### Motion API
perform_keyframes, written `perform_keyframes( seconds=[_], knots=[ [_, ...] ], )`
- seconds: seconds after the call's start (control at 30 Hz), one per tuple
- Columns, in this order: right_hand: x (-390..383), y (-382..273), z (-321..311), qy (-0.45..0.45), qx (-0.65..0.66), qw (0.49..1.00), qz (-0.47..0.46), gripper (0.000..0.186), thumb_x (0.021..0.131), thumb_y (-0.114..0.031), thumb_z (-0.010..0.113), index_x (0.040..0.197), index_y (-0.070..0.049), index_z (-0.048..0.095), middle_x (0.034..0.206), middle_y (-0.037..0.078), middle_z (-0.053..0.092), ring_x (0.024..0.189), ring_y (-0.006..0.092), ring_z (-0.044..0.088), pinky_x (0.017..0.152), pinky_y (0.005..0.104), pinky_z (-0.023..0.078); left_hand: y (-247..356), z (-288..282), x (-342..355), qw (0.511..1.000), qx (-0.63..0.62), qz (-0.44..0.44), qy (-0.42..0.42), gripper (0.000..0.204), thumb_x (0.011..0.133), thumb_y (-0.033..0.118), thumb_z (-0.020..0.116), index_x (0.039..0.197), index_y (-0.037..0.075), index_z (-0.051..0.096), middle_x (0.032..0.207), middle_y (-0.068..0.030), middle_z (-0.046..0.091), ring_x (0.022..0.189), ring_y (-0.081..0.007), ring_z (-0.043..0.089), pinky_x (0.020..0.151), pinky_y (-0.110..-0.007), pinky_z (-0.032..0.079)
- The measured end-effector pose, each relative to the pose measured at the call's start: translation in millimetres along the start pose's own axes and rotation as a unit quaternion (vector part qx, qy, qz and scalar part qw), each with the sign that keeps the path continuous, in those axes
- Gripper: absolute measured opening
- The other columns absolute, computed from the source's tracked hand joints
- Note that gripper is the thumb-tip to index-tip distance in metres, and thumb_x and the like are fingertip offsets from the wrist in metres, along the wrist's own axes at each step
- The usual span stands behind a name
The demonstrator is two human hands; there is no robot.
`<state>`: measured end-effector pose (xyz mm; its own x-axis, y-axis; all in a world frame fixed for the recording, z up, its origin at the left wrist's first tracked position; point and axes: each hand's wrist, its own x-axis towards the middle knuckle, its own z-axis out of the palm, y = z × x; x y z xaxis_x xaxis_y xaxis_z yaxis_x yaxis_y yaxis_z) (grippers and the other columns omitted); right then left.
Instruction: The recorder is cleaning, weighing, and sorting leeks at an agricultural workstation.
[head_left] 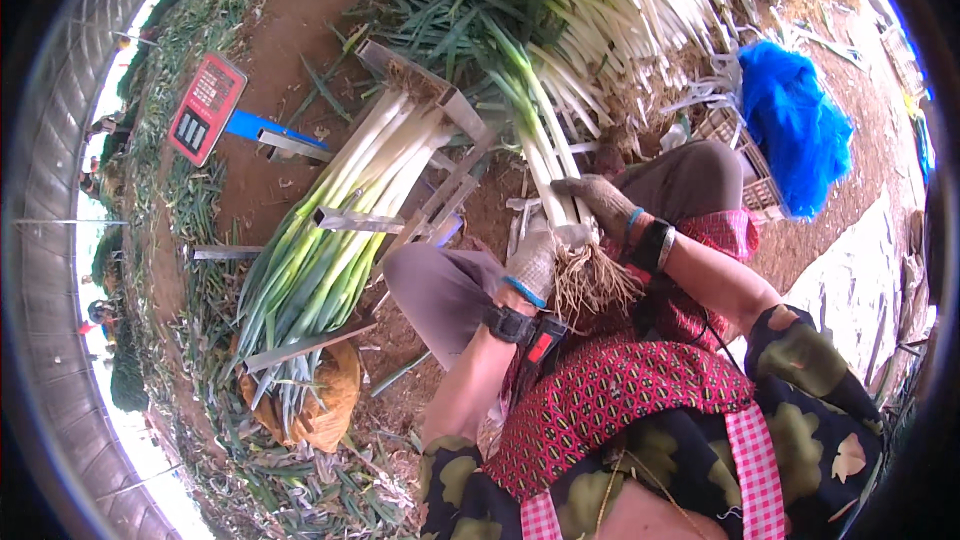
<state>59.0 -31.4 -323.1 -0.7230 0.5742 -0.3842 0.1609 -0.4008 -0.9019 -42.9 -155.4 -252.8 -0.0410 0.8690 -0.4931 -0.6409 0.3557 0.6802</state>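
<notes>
A small bunch of green onions lies across my lap, its thick white stalks and tangled roots toward me and its green leaves pointing away. My gloved right hand is closed round the white stalks from the right side. My gloved left hand grips the same bunch from the left, just above the roots; its fingertips are partly hidden. To the left, a larger bundle of green onions rests in a metal frame, with roots at the far end and leaves hanging toward the near left.
A big pile of green onions spreads over the ground ahead. Blue netting lies on a plastic crate at right. A red-framed scale display stands far left. Under the bundle's leaves sits an orange sack; leaf scraps litter the ground.
</notes>
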Motion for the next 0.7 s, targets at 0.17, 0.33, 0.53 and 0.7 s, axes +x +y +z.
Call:
perform_keyframes(
  seconds=[0.17, 0.33, 0.53, 0.7],
  knots=[
    [-1, -22, 2, -0.045, 0.307, 0.936, 0.165, 0.035, 0.09, -0.026, 0.056, 0.109, 0.003, 0.056, 0.091, 0.012, 0.067, 0.072, 0.0212, 0.067, 0.068, 0.0325, 0.056, 2, 12, -8, 1.0, 0.013, -0.017, -0.011, 0.021, 0.079, 0.009, 0.067, 0.096, -0.002, 0.061, 0.084, -0.008, 0.066, 0.071, -0.015, 0.064, 0.063, -0.025, 0.052],
    [8, -37, -7, -0.161, 0.436, 0.875, 0.137, 0.046, 0.091, -0.03, 0.053, 0.118, 0.008, 0.05, 0.109, 0.019, 0.063, 0.091, 0.0249, 0.065, 0.086, 0.0344, 0.053, 3, 26, -18, 0.993, 0.116, 0.019, -0.03, 0.042, 0.078, 0.018, 0.07, 0.111, -0.004, 0.055, 0.095, -0.008, 0.064, 0.081, -0.0135, 0.061, 0.072, -0.026, 0.05],
    [-13, -68, -50, -0.148, 0.45, 0.873, 0.118, 0.042, 0.088, -0.02, 0.055, 0.119, 0.006, 0.046, 0.098, 0.013, 0.06, 0.083, 0.02, 0.061, 0.078, 0.0309, 0.052, 39, 38, -13, 0.944, 0.289, 0.085, -0.137, 0.049, 0.093, 0.036, 0.053, 0.128, 0.002, 0.05, 0.119, -0.0063, 0.058, 0.109, -0.0177, 0.053, 0.095, -0.031, 0.039],
    [-69, -102, -84, -0.035, 0.322, 0.94, 0.106, 0.035, 0.088, -0.031, 0.058, 0.107, -0.003, 0.059, 0.087, 0.007, 0.064, 0.077, 0.016, 0.063, 0.068, 0.0299, 0.053, 79, -3, 33, 0.847, 0.462, 0.195, 0.178, 0.048, 0.081, 0.03, 0.065, 0.114, -0.001, 0.049, 0.091, -0.016, 0.059, 0.082, -0.0256, 0.059, 0.073, -0.038, 0.049]
  ],
)
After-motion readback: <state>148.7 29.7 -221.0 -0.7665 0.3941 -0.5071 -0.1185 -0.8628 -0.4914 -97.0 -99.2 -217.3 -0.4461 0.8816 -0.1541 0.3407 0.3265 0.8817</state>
